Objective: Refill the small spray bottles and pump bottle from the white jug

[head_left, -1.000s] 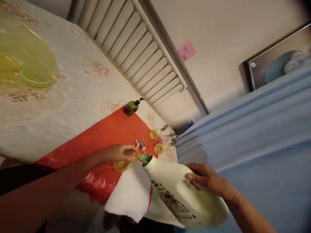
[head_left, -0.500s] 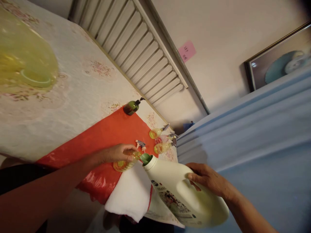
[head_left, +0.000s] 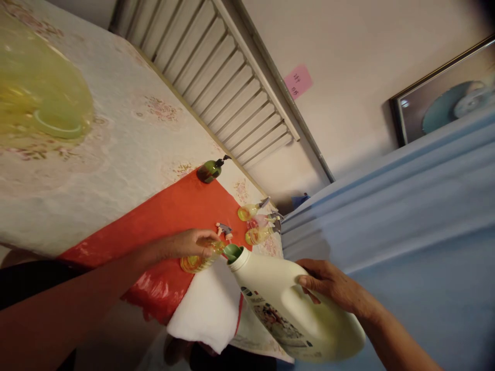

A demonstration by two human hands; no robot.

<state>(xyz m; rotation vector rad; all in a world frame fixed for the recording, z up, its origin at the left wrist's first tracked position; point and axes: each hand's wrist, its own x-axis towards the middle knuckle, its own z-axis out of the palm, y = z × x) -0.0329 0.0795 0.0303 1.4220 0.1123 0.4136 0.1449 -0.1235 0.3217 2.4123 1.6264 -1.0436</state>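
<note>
Head: tilted jug (head_left: 292,309) gripped in right hand (head_left: 329,285).

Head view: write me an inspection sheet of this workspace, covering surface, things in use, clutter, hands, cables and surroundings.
Surface: floral tablecloth, partly covered by a red mat.
Things in use: small yellow bottle; cream jug, its green spout at the bottle's mouth; flow cannot be made out.
Clutter: loose spray trigger, dark green pump bottle, cluster of spray bottles, white towel, large yellow translucent object.
Hands: left hand holds the small bottle near its neck; right hand grips the jug by its handle.
Cables: nothing seen.
Surroundings: radiator, pink note, framed picture, blue fabric.
</note>
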